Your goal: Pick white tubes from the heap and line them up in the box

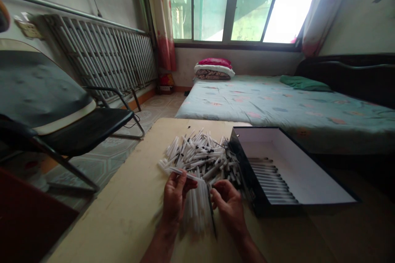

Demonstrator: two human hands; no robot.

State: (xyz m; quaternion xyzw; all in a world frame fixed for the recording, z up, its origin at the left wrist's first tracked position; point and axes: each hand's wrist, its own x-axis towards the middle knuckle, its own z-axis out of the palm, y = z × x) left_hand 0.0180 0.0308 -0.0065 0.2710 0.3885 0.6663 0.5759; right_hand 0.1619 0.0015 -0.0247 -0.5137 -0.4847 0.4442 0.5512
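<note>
My left hand [175, 193] pinches a white pen barrel [189, 176] between thumb and fingers, held slantwise above the table. My right hand [226, 199] is closed at the fingertips on a thin dark pen refill [213, 218] that points down toward me; motion blurs it somewhat. Beyond both hands spreads a heap of white pen parts [197, 152] with small black pieces among them. Several pale tubes [196, 209] lie lengthwise between my wrists. To the right, an open dark box [314, 164] with a white inside holds a row of pens [273, 183] along its left side.
The pale yellow table [123, 205] carries all of this. A bed [247, 102] with folded bedding [214, 69] stands beyond it, under a window. On the left are a black folding chair [83, 127] and a metal frame [105, 53] leaning on the wall.
</note>
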